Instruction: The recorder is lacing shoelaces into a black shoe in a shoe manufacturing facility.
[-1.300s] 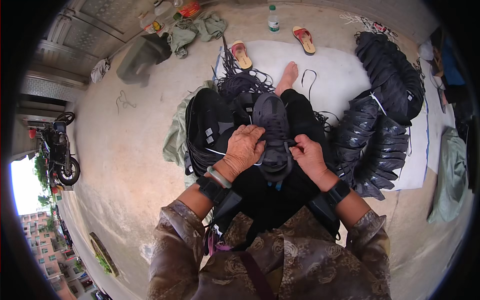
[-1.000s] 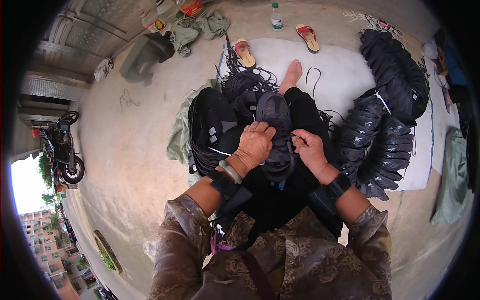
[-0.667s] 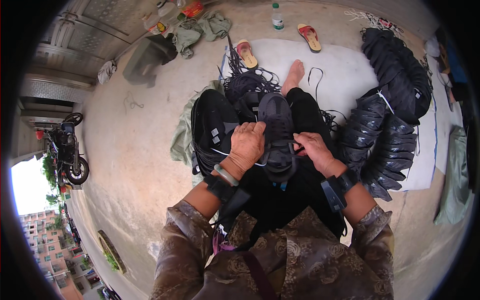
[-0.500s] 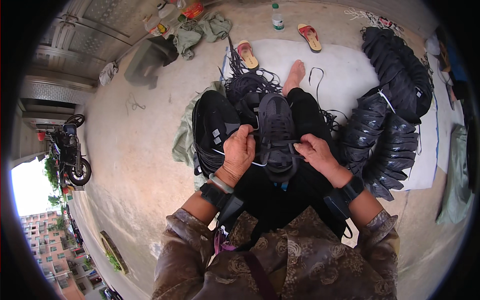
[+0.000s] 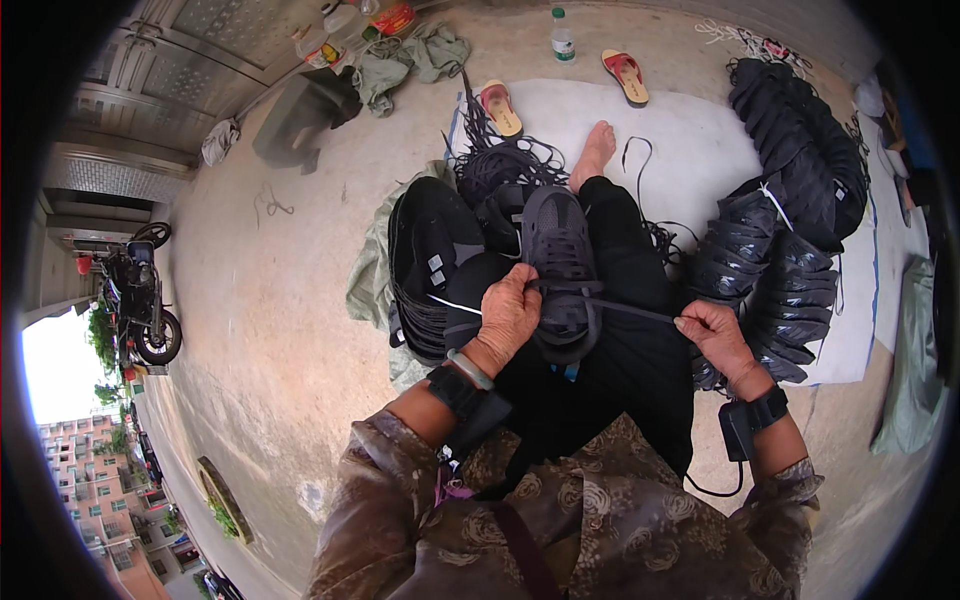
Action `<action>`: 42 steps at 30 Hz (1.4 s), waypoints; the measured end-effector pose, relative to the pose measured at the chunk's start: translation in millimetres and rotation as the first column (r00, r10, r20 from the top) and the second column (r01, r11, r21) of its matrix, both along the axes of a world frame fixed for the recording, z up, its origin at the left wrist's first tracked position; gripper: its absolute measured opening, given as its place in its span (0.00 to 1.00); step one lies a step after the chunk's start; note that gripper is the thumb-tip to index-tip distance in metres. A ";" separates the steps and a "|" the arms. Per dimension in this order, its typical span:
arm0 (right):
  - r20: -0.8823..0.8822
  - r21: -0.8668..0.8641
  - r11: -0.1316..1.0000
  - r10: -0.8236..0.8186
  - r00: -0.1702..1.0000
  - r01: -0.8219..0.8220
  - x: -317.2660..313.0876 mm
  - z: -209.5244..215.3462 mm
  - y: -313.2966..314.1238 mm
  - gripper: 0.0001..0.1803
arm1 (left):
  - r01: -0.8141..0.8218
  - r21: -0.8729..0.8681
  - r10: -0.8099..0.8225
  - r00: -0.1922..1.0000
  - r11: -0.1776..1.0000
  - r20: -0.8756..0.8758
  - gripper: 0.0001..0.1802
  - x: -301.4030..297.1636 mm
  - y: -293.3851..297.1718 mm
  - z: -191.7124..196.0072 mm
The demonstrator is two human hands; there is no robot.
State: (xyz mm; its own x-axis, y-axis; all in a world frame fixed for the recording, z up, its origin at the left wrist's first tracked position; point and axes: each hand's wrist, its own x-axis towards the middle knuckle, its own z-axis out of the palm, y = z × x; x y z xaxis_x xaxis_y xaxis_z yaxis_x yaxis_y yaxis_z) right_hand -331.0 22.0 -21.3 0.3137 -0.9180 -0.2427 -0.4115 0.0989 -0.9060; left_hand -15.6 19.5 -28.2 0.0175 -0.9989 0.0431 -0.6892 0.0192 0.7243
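Observation:
A dark grey shoe upper rests on my lap, its toe pointing away from me and its front laced in rows. My left hand is closed at the left edge of the lacing, pinching a part of the lace there. Out to the right, my right hand pinches a dark shoelace, which runs taut from the upper to my fingertips. Left of the upper lies a stack of black uppers with a white tie. Behind it is a heap of loose black laces.
Bundled black uppers lie on a white sheet at the right. Red-strapped sandals and a plastic bottle are at the far side. A green bag lies far right; a motorcycle stands far left.
My right hand has moved right, away from the upper, drawing the lace out taut. My left hand has shifted slightly right, up against the lacing.

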 end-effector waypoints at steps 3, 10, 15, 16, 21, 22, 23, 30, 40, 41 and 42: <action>-0.153 -0.120 0.989 0.068 0.986 -0.087 4.9 16.2 1.8 0.07 | 0.009 0.022 -0.008 1.000 1.000 -0.021 0.10 1.6 3.9 4.9; -0.527 -0.531 0.760 0.049 0.848 -0.374 -20.3 29.5 3.2 0.08 | 0.120 0.311 -0.090 0.990 0.943 -0.108 0.14 36.5 14.6 43.1; -0.663 -0.525 0.722 -0.014 0.749 -0.451 -54.2 25.8 1.5 0.08 | 0.370 0.130 -0.380 0.922 0.920 0.067 0.08 73.7 15.9 56.0; -0.663 -0.525 0.723 -0.016 0.748 -0.450 -60.5 23.5 0.8 0.08 | 0.418 -0.002 -0.412 0.896 0.908 0.164 0.07 79.9 14.7 58.4; -0.746 -0.493 0.764 -0.124 0.654 -0.417 -81.9 8.4 -4.3 0.06 | 0.435 0.057 -0.399 0.755 0.899 0.521 0.06 117.2 14.9 75.5; -0.764 -0.471 0.783 -0.132 0.631 -0.406 -83.0 6.5 -4.6 0.05 | 0.438 0.058 -0.401 0.753 0.897 0.521 0.06 126.0 16.2 76.9; -0.764 -0.470 0.785 -0.134 0.631 -0.403 -82.1 7.2 -4.3 0.05 | 0.391 0.105 -0.378 0.729 0.914 0.571 0.06 134.0 17.6 78.7; 0.034 0.077 0.977 -0.203 0.979 0.199 -44.9 -19.8 13.7 0.10 | 0.171 0.102 -0.193 0.697 0.980 0.691 0.10 171.0 29.5 54.9; 0.245 0.621 0.778 -0.305 0.920 0.093 96.7 1.0 -8.2 0.05 | 0.360 0.741 0.177 0.825 0.567 -0.536 0.10 43.7 6.6 57.6; 0.244 0.622 0.777 -0.310 0.919 0.097 103.1 -5.4 -10.0 0.05 | 0.437 0.709 0.139 0.791 0.553 -0.596 0.10 35.4 3.7 55.2; 0.278 0.546 0.818 -0.381 0.882 0.182 108.4 -14.3 -12.3 0.05 | 0.441 0.709 0.137 0.790 0.550 -0.598 0.10 26.2 1.0 51.8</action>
State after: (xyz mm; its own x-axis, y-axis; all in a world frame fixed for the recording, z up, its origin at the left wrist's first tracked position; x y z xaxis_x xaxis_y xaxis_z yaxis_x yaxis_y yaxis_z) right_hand -222.5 9.7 -35.5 0.2153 -0.7661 -0.6056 0.0497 0.6279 -0.7767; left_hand 10.6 20.5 23.6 -0.4088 -0.5828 -0.7023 -0.2272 -0.6804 0.6968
